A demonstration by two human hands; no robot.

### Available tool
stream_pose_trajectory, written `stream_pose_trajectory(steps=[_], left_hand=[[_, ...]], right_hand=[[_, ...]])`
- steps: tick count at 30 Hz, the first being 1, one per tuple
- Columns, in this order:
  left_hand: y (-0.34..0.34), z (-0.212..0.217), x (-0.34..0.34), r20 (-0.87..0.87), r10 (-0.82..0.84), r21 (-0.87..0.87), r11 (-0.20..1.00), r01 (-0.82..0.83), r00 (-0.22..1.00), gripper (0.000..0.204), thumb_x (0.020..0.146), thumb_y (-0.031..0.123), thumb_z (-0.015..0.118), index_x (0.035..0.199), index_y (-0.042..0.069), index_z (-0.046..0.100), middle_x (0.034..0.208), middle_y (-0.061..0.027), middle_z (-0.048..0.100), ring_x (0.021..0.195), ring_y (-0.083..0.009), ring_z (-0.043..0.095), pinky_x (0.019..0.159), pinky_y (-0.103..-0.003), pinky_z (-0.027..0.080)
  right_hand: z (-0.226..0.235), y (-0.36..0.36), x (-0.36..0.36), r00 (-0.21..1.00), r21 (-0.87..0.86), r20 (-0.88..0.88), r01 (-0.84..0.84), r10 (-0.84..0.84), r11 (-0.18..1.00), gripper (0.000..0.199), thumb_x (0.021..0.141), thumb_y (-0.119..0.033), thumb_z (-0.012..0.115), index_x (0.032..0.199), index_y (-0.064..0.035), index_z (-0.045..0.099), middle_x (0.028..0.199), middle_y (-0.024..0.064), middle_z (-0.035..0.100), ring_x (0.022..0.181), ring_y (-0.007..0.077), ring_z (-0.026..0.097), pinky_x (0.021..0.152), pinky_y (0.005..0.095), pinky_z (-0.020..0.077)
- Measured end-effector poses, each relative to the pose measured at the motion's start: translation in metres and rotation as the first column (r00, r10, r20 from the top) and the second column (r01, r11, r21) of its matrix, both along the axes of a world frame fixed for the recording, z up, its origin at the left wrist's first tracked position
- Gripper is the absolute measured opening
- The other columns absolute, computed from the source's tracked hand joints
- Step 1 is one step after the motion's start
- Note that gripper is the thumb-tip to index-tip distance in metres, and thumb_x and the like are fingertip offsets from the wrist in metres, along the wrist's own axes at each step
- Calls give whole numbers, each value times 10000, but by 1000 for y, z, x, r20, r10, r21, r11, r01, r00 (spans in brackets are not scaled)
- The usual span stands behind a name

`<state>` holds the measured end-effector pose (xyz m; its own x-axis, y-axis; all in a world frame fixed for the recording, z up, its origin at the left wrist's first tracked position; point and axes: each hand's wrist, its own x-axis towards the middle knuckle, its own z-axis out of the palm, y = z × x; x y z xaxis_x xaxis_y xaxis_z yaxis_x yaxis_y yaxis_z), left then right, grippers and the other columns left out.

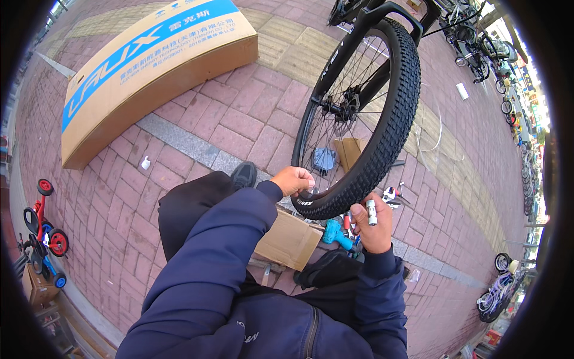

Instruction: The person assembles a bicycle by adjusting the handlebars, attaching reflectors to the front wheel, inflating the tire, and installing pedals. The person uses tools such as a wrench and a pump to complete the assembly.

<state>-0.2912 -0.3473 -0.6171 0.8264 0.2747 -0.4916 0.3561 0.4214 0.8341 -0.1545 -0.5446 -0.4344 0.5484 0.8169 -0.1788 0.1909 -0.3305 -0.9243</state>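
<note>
A black bicycle wheel (408, 99) with a knobbly tyre stands in front of me, held in a black fork (344, 55). My left hand (293, 180) is at the lower left of its rim, thumb and fingers pinched together. What sits between those fingertips is too small to make out. Below the tyre's lower right side, my right hand (373, 226) is closed around a short white cylinder (371, 212) with a silvery end, held upright between thumb and fingers. The right fingertips are close to the tyre, partly hidden behind the thumb and cylinder.
Beneath the wheel lie an open cardboard box (291, 239), a teal power drill (336, 234) and several hand tools. A long cardboard carton (155, 78) rests on the brick paving at the far left. A red-and-blue child's tricycle (48, 236) stands left; parked bicycles line the right.
</note>
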Motion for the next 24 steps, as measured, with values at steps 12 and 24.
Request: stream_pose_trajectory(steps=[12,24], left_hand=[[4,19,10,11,-172,167,972,168,985,270,845,248,741,938,-5,753,775,-54,721,708,-135,639,647,-300,517],[7,24,12,-95,-194,104,974,203,976,254,876,252,696,894,6,757,761,-96,722,700,-155,646,661,-334,515]], right_hand=[[5,2,-1,1000,-30,18,-10,11,999,405,897,-333,781,809,-27,529,640,-10,512,614,78,441,545,271,393],[2,2,-1,1000,8,15,-23,22,1000,434,883,-361,790,815,-19,532,640,-10,511,627,71,443,553,266,395]])
